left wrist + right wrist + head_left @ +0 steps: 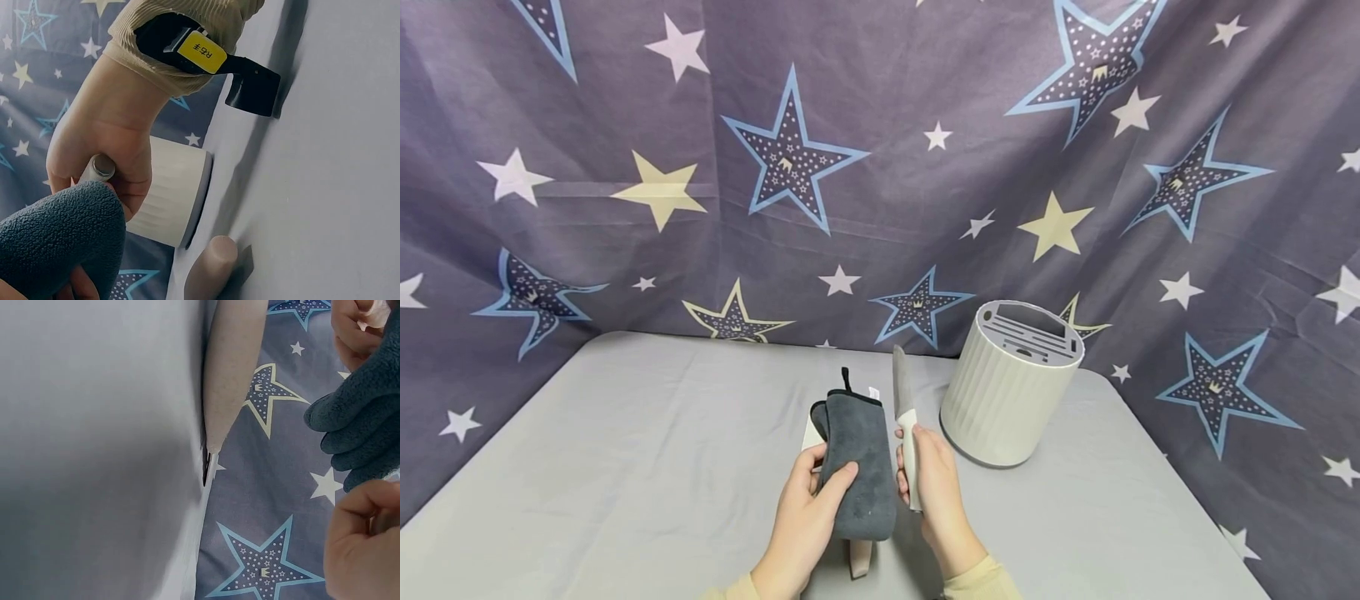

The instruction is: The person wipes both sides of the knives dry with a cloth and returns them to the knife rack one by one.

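My left hand (805, 504) grips a folded dark grey towel (861, 467), thumb across its front. The towel has black edging, a hanging loop at the top and a white tag. In my right hand (936, 475) is a kitchen knife (908, 450), held by its white handle with the blade pointing up and away, just right of the towel. The left wrist view shows the right hand (106, 144) curled round that handle. Under the towel, a second knife with a beige handle (860, 560) lies on the table, its blade mostly hidden in the head view.
A ribbed white knife block (1011, 392) with a slotted grey top stands right of the knife, near the table's back edge. A white edge (811, 435) shows behind the towel. The grey table (625, 467) meets a star-patterned curtain (880, 167) at the back and sides.
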